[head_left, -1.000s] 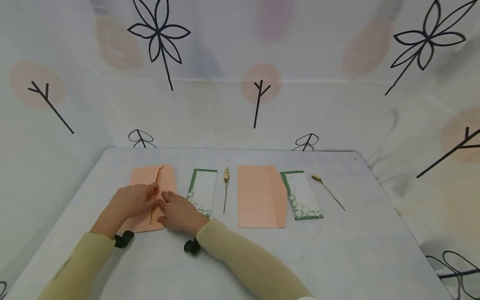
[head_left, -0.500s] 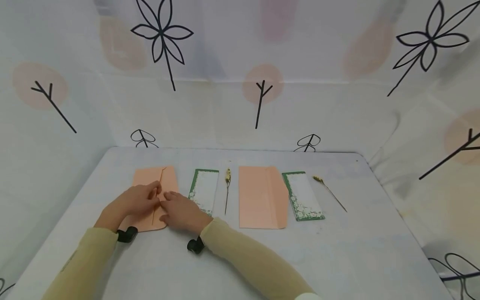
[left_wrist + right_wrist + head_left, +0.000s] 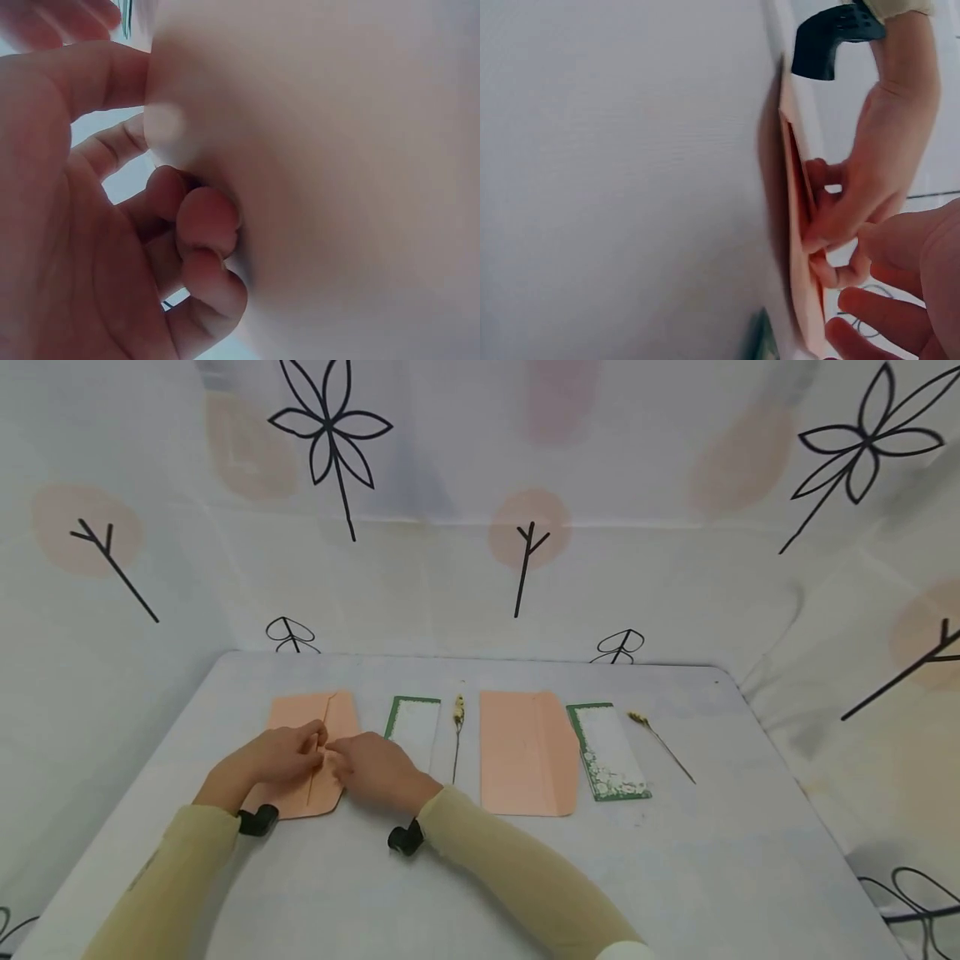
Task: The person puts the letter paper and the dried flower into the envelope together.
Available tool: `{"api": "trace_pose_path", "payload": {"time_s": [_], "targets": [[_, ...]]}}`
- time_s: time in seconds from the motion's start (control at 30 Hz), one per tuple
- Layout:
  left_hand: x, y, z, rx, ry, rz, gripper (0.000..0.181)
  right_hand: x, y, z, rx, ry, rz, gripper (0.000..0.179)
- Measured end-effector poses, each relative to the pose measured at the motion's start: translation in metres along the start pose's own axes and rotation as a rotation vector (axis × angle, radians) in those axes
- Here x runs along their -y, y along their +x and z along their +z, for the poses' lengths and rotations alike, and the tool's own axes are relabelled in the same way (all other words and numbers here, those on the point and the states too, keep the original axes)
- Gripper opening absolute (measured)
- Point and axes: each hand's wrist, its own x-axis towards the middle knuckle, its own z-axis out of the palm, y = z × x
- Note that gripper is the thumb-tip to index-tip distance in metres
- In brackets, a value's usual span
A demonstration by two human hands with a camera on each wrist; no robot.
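A peach paper envelope lies at the left of the table, its flap seam running lengthwise. My left hand pinches the envelope at its opening, fingers curled; the right wrist view shows the thumb and fingers at the parted edge. In the left wrist view, the blurred envelope fills the right side, close to the curled fingertips. My right hand reaches over the envelope's right side, its extended fingers right beside the left fingertips. The right forearm partly hides a green-bordered card next to it.
To the right lie a dried flower stem, a second peach envelope with its flap extended, another green-bordered floral card and a second dried flower. A white patterned curtain rises behind the table.
My right hand has shifted up and slightly right on the envelope, fingers now nearer the left fingertips. The left hand stays at the seam. The whole view has drifted slightly.
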Motion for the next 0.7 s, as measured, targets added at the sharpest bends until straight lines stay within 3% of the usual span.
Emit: {"api": "trace_pose_path", "payload": {"time_s": [0.2, 0.47, 0.7], "targets": [[-0.001, 0.003, -0.001, 0.024, -0.001, -0.011, 0.011, -0.011, -0.007, -0.014, -0.072, 0.164, 0.099, 0.037], [0.000, 0.007, -0.001, 0.035, -0.009, -0.042, 0.013, -0.045, -0.023, -0.023, -0.283, 0.426, 0.144, 0.035], [0.004, 0.005, 0.001, 0.038, -0.019, -0.030, 0.014, -0.072, -0.032, -0.021, -0.417, 0.500, 0.280, 0.033]]}}
